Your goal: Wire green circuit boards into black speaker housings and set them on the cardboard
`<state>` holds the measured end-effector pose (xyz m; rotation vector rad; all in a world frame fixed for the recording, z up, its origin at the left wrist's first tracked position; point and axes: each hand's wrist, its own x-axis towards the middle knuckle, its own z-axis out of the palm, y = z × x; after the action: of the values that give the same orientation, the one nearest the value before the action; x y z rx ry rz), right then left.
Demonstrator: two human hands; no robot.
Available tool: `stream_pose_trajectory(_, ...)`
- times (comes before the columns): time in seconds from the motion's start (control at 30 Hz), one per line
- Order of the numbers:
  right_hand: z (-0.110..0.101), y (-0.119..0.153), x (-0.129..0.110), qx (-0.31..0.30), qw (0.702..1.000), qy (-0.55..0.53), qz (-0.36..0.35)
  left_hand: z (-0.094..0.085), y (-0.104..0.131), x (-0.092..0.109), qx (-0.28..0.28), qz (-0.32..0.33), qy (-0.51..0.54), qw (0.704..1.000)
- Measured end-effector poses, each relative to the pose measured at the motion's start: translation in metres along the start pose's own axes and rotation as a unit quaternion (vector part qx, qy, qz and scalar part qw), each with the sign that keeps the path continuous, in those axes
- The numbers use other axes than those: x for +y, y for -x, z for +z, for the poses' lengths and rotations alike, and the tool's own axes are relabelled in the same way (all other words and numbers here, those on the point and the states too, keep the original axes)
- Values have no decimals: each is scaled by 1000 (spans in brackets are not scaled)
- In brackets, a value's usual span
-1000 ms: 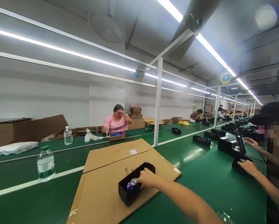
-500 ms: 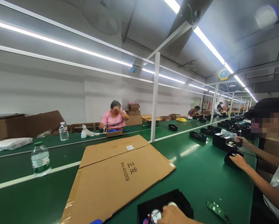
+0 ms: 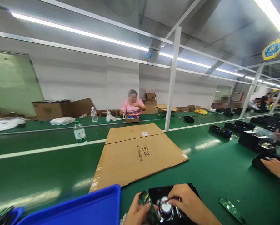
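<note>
My left hand (image 3: 137, 211) grips a green circuit board (image 3: 151, 211), held tilted at the left edge of a black housing (image 3: 160, 191). Inside that housing sits a round speaker (image 3: 165, 207) with a silvery back. Over it, my right hand (image 3: 189, 200) pinches thin dark-red wires (image 3: 171, 199) between thumb and fingers. The wires' far ends are hard to follow. A second green circuit board (image 3: 231, 208) lies on the green bench to the right of the housing.
A blue tray (image 3: 83, 207) lies at front left. Flattened cardboard (image 3: 130, 165) covers the bench ahead, beside a water bottle (image 3: 80, 133). On the right, a co-worker's hand (image 3: 277, 168) works at a black housing (image 3: 257, 161). Another person (image 3: 132, 106) sits across.
The view has swung left and down, bringing the blue tray into sight. My left hand has come into view with the circuit board. My right hand stays at the speaker housing.
</note>
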<state>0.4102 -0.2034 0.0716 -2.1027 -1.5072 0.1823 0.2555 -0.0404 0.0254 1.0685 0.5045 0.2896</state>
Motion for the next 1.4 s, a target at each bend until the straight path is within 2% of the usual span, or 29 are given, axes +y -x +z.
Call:
stream_pose_trajectory(0.03, 1, -1, -5, 54, 995, -87, 10, 4, 4, 3, 16, 0, 39, 999)
stream_pose_trajectory(0.1, 11, -5, -12, 159, 954, -251, 42, 9, 10, 9, 42, 5, 65, 997)
stream_pose_trajectory(0.2, 38, -10, -15, 251, 893, -369, 52, 11, 14, 15, 38, 22, 59, 997)
stream_pose_trajectory(0.27, 56, -11, -15, 263, 867, -421, 43, 8, 15, 16, 3, 26, 42, 999)
stream_pose_trajectory(0.33, 69, -10, -13, 238, 838, -490, 43, 5, 16, 15, -32, 20, 35, 999)
stream_pose_trajectory(0.43, 77, -6, -12, 226, 805, -546, 46, 3, 16, 12, -42, 11, 37, 998)
stream_pose_trajectory(0.5, 77, -3, -12, 243, 813, -525, 60, 4, 16, 11, -24, 11, 57, 998)
stream_pose_trajectory(0.63, 73, 3, -12, 246, 855, -451, 79, 8, 19, 15, 25, -13, 171, 985)
stream_pose_trajectory(0.7, 73, 5, -13, 251, 847, -465, 66, 11, 22, 19, 52, -28, 217, 974)
stream_pose_trajectory(0.77, 74, 5, -15, 258, 823, -505, 34, 15, 26, 23, 75, -29, 230, 970)
stream_pose_trajectory(0.83, 71, 4, -19, 264, 811, -522, -12, 18, 29, 27, 72, -27, 226, 971)
stream_pose_trajectory(0.87, 69, 4, -22, 268, 817, -509, -37, 20, 31, 28, 58, -31, 221, 973)
stream_pose_trajectory(0.97, 57, 5, -31, 291, 858, -411, -105, 23, 33, 31, 0, -41, 191, 981)
stream_pose_trajectory(1.03, 49, 6, -36, 293, 884, -344, -122, 22, 32, 30, -16, -27, 156, 987)
stream_pose_trajectory(1.1, 43, 6, -39, 283, 903, -303, -116, 18, 29, 26, -6, -6, 110, 994)
stream_pose_trajectory(1.23, 43, 5, -40, 269, 930, -227, -110, 11, 20, 19, 53, 8, 25, 998)
stream_pose_trajectory(1.3, 48, 4, -40, 280, 933, -181, -134, 10, 17, 19, 64, 3, 15, 998)
stream_pose_trajectory(1.4, 60, 3, -45, 327, 919, -116, -186, 13, 18, 23, 87, 13, 14, 996)
